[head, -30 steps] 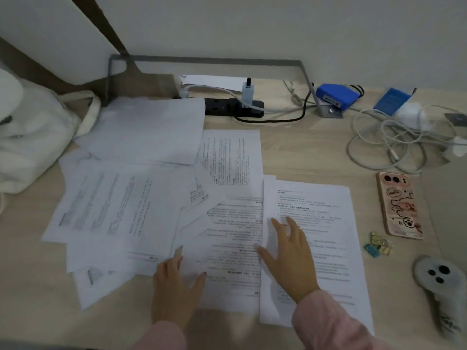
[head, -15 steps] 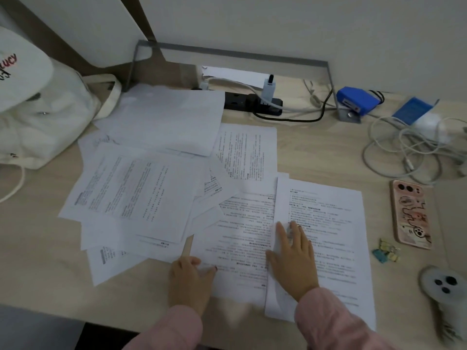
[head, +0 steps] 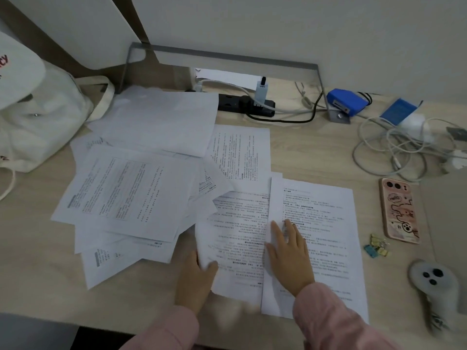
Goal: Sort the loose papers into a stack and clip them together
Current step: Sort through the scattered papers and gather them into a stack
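the left hand [head: 194,279], flat a second ago, now pinches the lower-left corner of the middle sheet [head: 235,231] at lower centre, while the right hand [head: 290,256] still presses open-fingered on the right sheet [head: 326,223], so stacking is likely just starting.

Dim, flat, bluish light, no glare, soft shadow under hands [head: 290,256] at desk [head: 316,152] front edge, slight overall blur, wide-angle bending at edges

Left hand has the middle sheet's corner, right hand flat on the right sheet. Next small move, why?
Probably the left hand, pinching the middle sheet at its near corner, should draw it rightward to square with the right sheet, pinned flat by the right hand. Their edges overlap; that starts the stack.
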The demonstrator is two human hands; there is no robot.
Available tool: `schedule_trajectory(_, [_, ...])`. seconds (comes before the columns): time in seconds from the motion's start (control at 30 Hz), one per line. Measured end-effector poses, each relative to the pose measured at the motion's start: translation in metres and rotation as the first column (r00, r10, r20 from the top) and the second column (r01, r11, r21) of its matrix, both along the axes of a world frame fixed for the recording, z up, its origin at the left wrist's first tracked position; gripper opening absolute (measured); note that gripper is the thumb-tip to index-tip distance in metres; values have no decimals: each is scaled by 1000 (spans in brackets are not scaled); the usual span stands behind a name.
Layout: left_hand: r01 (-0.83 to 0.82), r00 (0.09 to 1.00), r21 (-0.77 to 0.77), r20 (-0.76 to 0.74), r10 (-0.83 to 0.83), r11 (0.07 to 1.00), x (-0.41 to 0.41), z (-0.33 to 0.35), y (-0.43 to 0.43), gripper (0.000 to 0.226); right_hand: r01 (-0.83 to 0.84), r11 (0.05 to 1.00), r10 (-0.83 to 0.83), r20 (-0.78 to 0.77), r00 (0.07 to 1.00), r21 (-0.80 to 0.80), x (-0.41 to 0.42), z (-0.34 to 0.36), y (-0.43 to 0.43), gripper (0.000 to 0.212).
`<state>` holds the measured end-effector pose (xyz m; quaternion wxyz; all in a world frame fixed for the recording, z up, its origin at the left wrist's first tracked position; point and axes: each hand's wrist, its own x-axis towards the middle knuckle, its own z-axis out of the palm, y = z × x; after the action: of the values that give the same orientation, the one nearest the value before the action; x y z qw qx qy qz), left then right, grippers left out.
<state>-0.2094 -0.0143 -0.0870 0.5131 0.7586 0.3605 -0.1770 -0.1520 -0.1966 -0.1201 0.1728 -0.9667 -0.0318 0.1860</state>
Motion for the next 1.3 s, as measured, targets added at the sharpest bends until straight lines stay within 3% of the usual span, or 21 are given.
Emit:
schedule_trajectory(0.1, [59, 993, -108, 105, -48, 992, 5, 23, -4, 13, 0, 1000, 1, -29, 1000, 22, 0, 1, -2, 76])
schedule_trajectory(0.27, [299, 916, 80, 255, -310, 951, 13, 58, -14, 31, 4, 1000, -2, -84, 996, 26, 0, 7, -4, 59])
schedule_trajectory(0.33, [360, 869, 127, 316, -381, 924, 15, 70, -17, 35, 15, 999, -12, -91, 996, 40, 1, 9, -5, 62])
schedule_trajectory(0.43, [421, 784, 179, 422, -456, 889, 16, 88, -18, 8, 26, 998, -20, -99, 995, 59, 1, 8, -6, 64])
schedule_trajectory(0.57, [441, 730, 151, 514, -451, 885, 22, 107, -5, 8, 35, 995, -25, -109, 994, 93, 2, 9, -7, 48])
schedule_trajectory(0.67, [382, 764, 130, 513, -392, 915, 32, 117, 18, 13, 135, 965, -101, -156, 983, 224, 8, 14, -7, 46])
schedule_trajectory(0.8, [352, 798, 150, 468, -380, 924, 45, 124, 51, 26, 374, 796, -243, -314, 918, 476, 17, 42, 0, 47])
schedule_trajectory(0.87, [404, 792, 182, 421, -442, 896, 50, 128, 67, 11, 305, 795, -226, -210, 951, 525, 22, 60, 7, 54])
schedule_trajectory(0.97, [533, 725, 265, 346, -595, 804, 60, 144, 87, 16, -35, 835, -37, 120, 992, 549, 38, 98, 26, 70])
schedule_trajectory(1.03, [601, 670, 334, 283, -686, 726, 68, 159, 96, 13, -253, 862, 131, 291, 948, 438, 53, 126, 44, 78])
schedule_trajectory(1.1, [647, 608, 420, 219, -763, 636, 76, 176, 102, 14, -382, 867, 250, 384, 889, 320, 68, 149, 63, 71])
schedule_trajectory(1.2, [613, 591, 489, 237, -771, 620, 87, 196, 117, 16, -440, 862, 324, 394, 860, 251, 82, 165, 82, 34])
schedule_trajectory(1.3, [447, 671, 411, 434, -602, 795, 94, 202, 136, 13, -283, 824, 206, 205, 957, 492, 87, 173, 92, 8])
